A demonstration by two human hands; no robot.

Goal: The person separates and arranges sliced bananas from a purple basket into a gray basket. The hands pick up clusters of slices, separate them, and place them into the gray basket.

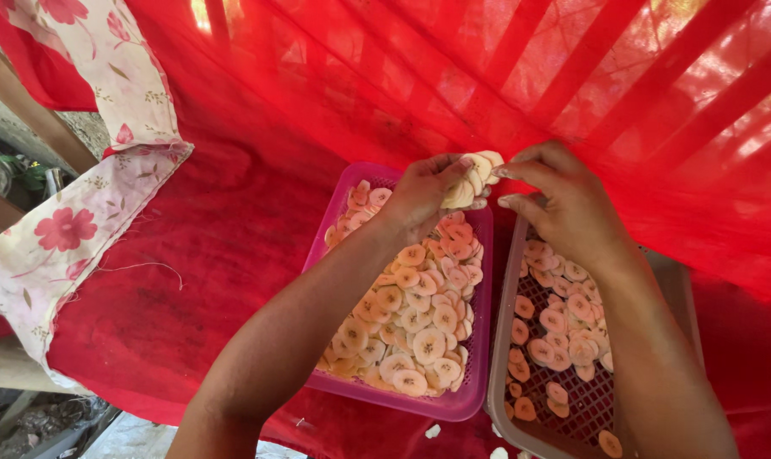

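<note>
Left hand (424,191) grips a slice stack (470,180); right fingers (515,168) pinch its top slice (mid-peel) — separating slices above the pink tray (479,374).

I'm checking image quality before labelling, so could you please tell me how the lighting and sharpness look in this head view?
Head view: sunlight glows through the red cloth, casting striped shadows and a red tint; the left hand, right hand and banana slices they hold are sharp; wide-lens bending shows at the flowered cloth on the edge; no harsh glare on the pink tray.
</note>
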